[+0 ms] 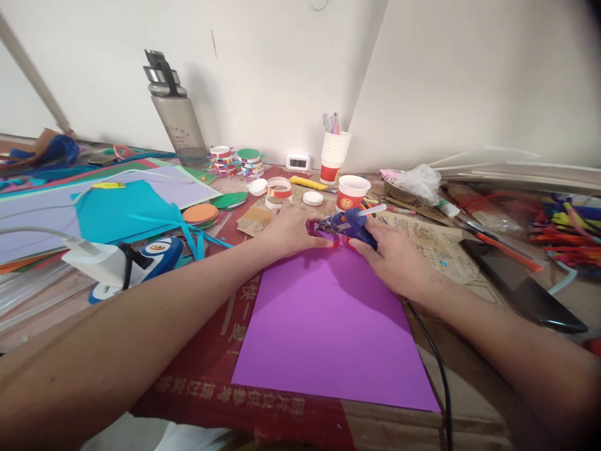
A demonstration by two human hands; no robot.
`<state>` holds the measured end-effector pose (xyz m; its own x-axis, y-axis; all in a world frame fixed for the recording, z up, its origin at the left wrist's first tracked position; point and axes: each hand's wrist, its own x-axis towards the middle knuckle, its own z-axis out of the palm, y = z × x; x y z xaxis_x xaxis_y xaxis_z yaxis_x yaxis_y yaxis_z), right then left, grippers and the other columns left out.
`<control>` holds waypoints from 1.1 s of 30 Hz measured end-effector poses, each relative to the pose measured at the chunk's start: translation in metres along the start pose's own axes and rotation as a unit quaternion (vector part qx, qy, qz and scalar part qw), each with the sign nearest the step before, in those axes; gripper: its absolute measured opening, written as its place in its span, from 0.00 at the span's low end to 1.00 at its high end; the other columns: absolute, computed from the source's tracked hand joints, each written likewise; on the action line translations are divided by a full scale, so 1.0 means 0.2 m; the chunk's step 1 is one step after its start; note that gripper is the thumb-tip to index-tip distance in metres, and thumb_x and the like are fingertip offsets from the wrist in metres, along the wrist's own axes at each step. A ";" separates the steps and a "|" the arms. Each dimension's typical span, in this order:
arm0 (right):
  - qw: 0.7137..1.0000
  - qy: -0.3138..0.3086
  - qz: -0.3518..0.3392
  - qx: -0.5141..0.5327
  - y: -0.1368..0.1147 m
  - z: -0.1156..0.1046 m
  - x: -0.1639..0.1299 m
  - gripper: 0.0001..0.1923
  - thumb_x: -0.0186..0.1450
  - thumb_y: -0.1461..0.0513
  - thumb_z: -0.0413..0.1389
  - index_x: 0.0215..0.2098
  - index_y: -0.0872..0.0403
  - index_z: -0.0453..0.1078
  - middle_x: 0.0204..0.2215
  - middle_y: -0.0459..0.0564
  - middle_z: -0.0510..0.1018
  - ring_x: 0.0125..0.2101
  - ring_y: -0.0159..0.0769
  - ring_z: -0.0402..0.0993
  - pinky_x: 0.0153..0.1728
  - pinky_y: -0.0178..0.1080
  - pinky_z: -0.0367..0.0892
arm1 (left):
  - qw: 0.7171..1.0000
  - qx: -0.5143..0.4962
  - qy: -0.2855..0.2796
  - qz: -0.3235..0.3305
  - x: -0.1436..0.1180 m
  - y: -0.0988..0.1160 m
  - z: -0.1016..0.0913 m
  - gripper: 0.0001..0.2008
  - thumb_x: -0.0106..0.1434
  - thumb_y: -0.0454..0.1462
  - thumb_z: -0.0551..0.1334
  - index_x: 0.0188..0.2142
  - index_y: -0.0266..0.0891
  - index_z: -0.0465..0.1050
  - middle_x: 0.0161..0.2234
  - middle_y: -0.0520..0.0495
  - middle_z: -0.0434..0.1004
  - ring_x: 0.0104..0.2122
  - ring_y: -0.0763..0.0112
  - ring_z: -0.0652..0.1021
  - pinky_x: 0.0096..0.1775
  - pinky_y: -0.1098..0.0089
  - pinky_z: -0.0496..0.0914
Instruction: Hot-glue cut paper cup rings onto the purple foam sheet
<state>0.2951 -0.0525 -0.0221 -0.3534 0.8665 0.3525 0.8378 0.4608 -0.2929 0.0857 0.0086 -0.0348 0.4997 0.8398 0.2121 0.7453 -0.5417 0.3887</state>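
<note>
In my right hand (392,254) is a blue hot glue gun (359,227), its tip pointing left with a clear glue stick out of the back. My left hand (298,232) has thumb and fingers bent around a small red paper ring (334,243), partly hidden by the hand and the gun. The gun's nozzle is just above the ring; whether it touches cannot be seen. Under both lies a purple paper sheet (328,326), the ring near its far edge. A black cord (436,357) runs from beneath my right wrist to the table's front.
Behind my hands stand a paper cup (353,191), a cup stack (335,153) with pens, cut cup rings (278,188) and a small clock (298,162). Leftward are a bottle (181,125), blue paper (124,213) and a power strip (159,260); rightward, a dark phone-like slab (521,285) and pipe cleaners (573,232).
</note>
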 end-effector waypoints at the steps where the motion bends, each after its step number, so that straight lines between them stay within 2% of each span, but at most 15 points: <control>1: 1.000 -0.004 0.004 0.003 0.00 0.00 0.00 0.08 0.69 0.58 0.49 0.39 0.53 0.67 0.38 0.56 0.79 0.40 0.48 0.75 0.41 0.44 0.67 | 1.000 0.004 0.000 -0.005 0.00 0.00 0.00 0.26 0.51 0.60 0.64 0.44 0.52 0.78 0.40 0.52 0.80 0.46 0.56 0.72 0.50 0.59 0.62; 7: 1.000 -0.008 0.012 0.024 0.00 0.00 0.00 0.07 0.68 0.59 0.50 0.39 0.53 0.67 0.38 0.55 0.80 0.39 0.45 0.75 0.39 0.42 0.67 | 0.999 0.012 -0.006 -0.032 -0.01 0.02 -0.02 0.28 0.50 0.62 0.63 0.43 0.51 0.79 0.40 0.51 0.80 0.47 0.54 0.71 0.49 0.59 0.62; 15: 1.000 -0.014 0.005 -0.026 -0.01 -0.02 0.00 0.07 0.68 0.60 0.49 0.39 0.54 0.68 0.37 0.55 0.79 0.38 0.46 0.75 0.39 0.43 0.67 | 1.000 -0.002 -0.003 -0.005 0.00 0.01 -0.01 0.25 0.52 0.59 0.64 0.44 0.51 0.79 0.40 0.52 0.80 0.46 0.57 0.72 0.51 0.58 0.61; 20: 0.999 0.005 0.000 -0.049 0.00 -0.03 0.00 0.08 0.69 0.60 0.49 0.40 0.54 0.68 0.37 0.55 0.80 0.39 0.45 0.75 0.39 0.41 0.66 | 1.000 0.000 -0.009 -0.013 0.00 0.00 0.00 0.24 0.53 0.57 0.64 0.45 0.49 0.79 0.40 0.51 0.79 0.44 0.59 0.73 0.50 0.59 0.62; 25: 0.996 -0.003 0.018 -0.086 -0.03 -0.05 -0.02 0.10 0.69 0.61 0.48 0.42 0.56 0.69 0.38 0.57 0.80 0.39 0.47 0.76 0.37 0.42 0.66 | 1.000 0.001 -0.015 -0.016 0.00 0.01 -0.01 0.25 0.53 0.57 0.64 0.46 0.51 0.78 0.44 0.51 0.79 0.47 0.56 0.71 0.51 0.58 0.62; 33: 0.993 0.021 0.014 -0.112 -0.08 -0.08 -0.05 0.08 0.68 0.62 0.49 0.39 0.55 0.69 0.34 0.56 0.80 0.36 0.46 0.76 0.34 0.41 0.65 | 0.999 0.005 -0.021 -0.038 0.00 0.03 -0.03 0.23 0.53 0.55 0.64 0.44 0.48 0.79 0.40 0.49 0.80 0.46 0.55 0.72 0.48 0.60 0.64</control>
<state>0.2922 -0.0710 -0.0056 -0.3142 0.8677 0.3853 0.9206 0.3776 -0.0995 0.0877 0.0049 -0.0272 0.4597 0.8761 0.1451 0.7859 -0.4774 0.3929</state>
